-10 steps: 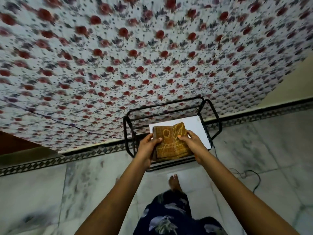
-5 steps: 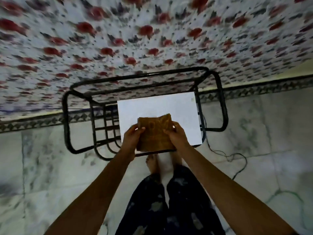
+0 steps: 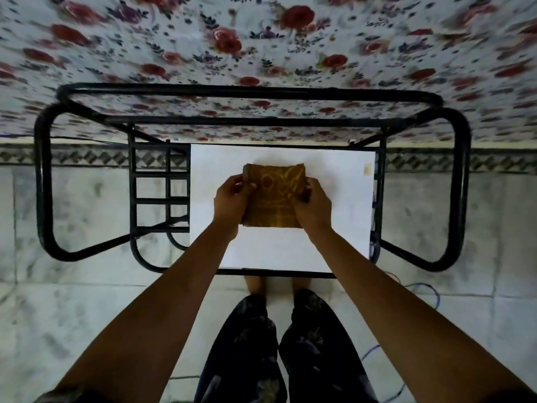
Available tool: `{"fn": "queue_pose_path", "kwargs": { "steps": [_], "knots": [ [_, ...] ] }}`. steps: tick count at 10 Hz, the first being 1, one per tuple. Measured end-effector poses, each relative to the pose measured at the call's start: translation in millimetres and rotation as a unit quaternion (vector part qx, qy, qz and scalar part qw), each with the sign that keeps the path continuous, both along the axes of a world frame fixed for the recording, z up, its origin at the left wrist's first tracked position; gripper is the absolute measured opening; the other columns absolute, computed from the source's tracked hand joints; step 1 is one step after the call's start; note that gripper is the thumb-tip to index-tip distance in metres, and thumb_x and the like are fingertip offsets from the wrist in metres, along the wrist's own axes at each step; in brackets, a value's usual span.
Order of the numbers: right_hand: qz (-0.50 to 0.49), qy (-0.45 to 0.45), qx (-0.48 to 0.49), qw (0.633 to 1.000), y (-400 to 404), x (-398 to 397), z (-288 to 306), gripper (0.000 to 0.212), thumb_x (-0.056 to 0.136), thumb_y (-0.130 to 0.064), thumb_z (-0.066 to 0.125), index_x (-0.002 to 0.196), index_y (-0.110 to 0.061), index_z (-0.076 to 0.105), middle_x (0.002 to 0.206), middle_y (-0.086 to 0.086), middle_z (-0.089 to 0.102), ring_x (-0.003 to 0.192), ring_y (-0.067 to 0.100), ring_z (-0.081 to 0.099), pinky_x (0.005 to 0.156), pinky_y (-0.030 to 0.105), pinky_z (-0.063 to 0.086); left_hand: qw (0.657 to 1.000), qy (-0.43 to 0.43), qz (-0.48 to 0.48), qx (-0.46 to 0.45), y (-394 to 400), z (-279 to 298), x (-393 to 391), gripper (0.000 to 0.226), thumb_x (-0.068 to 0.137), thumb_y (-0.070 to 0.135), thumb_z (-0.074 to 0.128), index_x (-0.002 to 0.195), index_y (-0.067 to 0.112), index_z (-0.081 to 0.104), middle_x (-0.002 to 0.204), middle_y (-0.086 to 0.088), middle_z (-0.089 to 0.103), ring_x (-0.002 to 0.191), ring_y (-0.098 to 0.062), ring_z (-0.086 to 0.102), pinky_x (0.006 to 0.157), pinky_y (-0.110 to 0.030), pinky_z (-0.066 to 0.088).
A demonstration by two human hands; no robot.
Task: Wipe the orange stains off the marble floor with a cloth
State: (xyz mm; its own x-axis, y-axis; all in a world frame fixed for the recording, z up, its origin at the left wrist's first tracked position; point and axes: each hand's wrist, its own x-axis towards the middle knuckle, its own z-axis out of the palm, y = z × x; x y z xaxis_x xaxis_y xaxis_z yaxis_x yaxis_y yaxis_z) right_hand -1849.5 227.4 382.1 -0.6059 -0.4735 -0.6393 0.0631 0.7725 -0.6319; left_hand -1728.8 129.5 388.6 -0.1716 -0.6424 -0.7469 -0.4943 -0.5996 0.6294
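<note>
Compared with a second ago, the view has closed in: the black metal rack (image 3: 43,181) and the white sheet (image 3: 334,199) on it now fill far more of the picture, while the folded brown cloth (image 3: 274,196) remains between both hands. Left hand (image 3: 229,199) grips its left edge and right hand (image 3: 313,203) grips its right edge, fingers curled over the fabric, holding it above the sheet. To do this step well, I judge the person should lift the cloth clear, keep it folded into a firm pad, then bring it down to the marble floor (image 3: 87,315). No orange stains are discernible here. No containers are in sight; the rack carries only the sheet.
</note>
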Motion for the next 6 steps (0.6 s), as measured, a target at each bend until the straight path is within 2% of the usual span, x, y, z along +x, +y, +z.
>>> {"fn": "queue_pose_path", "kwargs": {
  "steps": [1,2,3,4,5,6],
  "knots": [
    [0.001,0.017,0.016,1.0,2,2,7,0.039,0.087,-0.013,0.06,0.125,-0.008,0.049,0.119,0.013,0.059,0.11,0.029,0.055,0.085,0.027,0.042,0.998,-0.046,-0.013,-0.037,6,8,2,0.033,0.09,0.016,0.059,0.123,0.013,0.055,0.118,-0.01,0.06,0.103,-0.025,0.057,0.072,-0.033,0.051],
    [0.018,-0.019,0.039,0.999,3,4,24,0.053,0.09,-0.018,0.057,0.138,-0.012,0.037,0.134,0.012,0.048,0.121,0.029,0.048,0.098,0.034,0.041,0.99,-0.059,-0.113,-0.065,10,23,1,0.055,0.089,0.017,0.061,0.139,0.017,0.038,0.127,-0.006,0.049,0.117,-0.024,0.049,0.085,-0.036,0.049],
    [0.05,-0.024,0.033,0.998,8,7,60,0.056,0.093,-0.02,0.054,0.143,-0.012,0.03,0.143,0.01,0.038,0.13,0.026,0.04,0.103,0.032,0.034,0.972,-0.086,-0.205,-0.08,14,49,8,0.07,0.086,0.02,0.065,0.145,0.017,0.027,0.138,-0.011,0.039,0.128,-0.025,0.037,0.098,-0.037,0.041],
    [0.082,0.024,-0.017,0.996,20,13,115,0.052,0.093,-0.017,0.054,0.141,-0.012,0.036,0.142,0.01,0.041,0.129,0.024,0.04,0.099,0.026,0.032,0.964,-0.101,-0.21,-0.124,22,90,17,0.064,0.086,0.019,0.066,0.142,0.013,0.036,0.143,-0.012,0.038,0.133,-0.027,0.035,0.108,-0.036,0.029],
    [0.135,0.086,-0.044,0.986,32,14,179,0.056,0.091,-0.015,0.055,0.143,-0.012,0.033,0.144,0.011,0.041,0.129,0.027,0.041,0.102,0.03,0.033,0.951,-0.109,-0.19,-0.221,31,161,24,0.052,0.084,0.014,0.067,0.133,0.008,0.049,0.136,-0.013,0.049,0.128,-0.028,0.042,0.108,-0.035,0.032],
    [0.188,0.185,-0.071,0.962,49,13,220,0.057,0.085,-0.021,0.049,0.139,-0.004,0.04,0.14,0.019,0.046,0.127,0.033,0.045,0.105,0.039,0.035,0.918,-0.126,-0.202,-0.317,44,211,29,0.048,0.081,0.019,0.066,0.125,0.004,0.056,0.128,-0.018,0.057,0.122,-0.033,0.05,0.102,-0.039,0.037]
  ]
}}
